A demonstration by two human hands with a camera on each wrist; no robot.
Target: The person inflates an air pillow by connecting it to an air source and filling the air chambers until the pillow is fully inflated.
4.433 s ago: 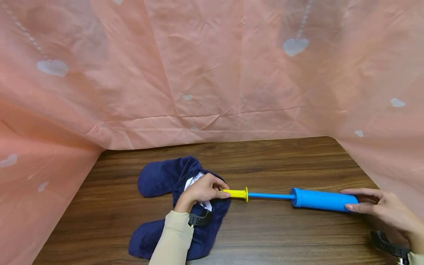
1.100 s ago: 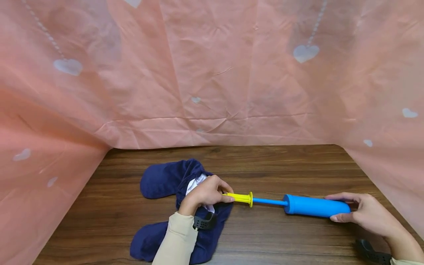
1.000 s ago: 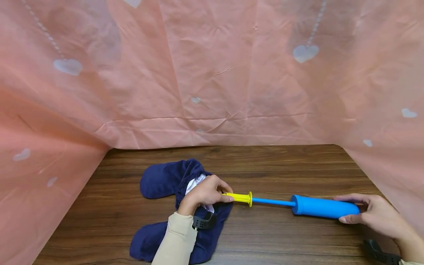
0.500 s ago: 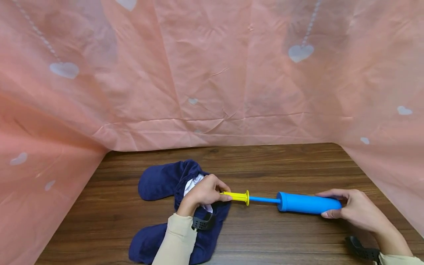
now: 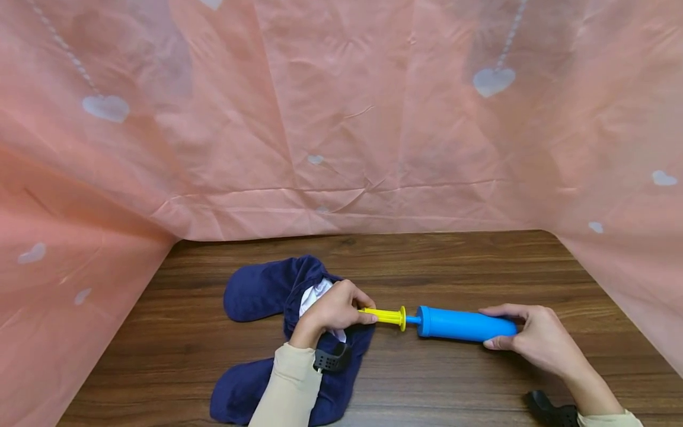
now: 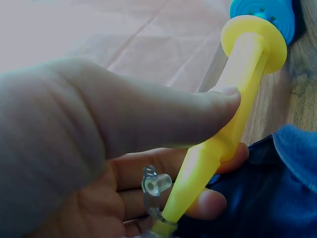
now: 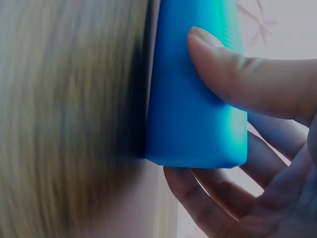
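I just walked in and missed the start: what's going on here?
Someone is handling a pump over a wooden table. The left hand pinches its yellow nozzle, with a clear plastic plug beside it; the right hand holds its blue barrel. Only a little rod shows between nozzle and barrel. A navy cloth item lies under the left hand.

The left hand (image 5: pixel 338 308) pinches, left thumb (image 6: pixel 198 116) opposite curled left fingers (image 6: pixel 210 204); the left forearm (image 5: pixel 285 385) slants back behind that grip; the right hand (image 5: pixel 541 338) holds, right thumb (image 7: pixel 237 79) facing bent right fingers (image 7: pixel 195 203); the right forearm (image 5: pixel 589 388) angles back, rightward of its grip.
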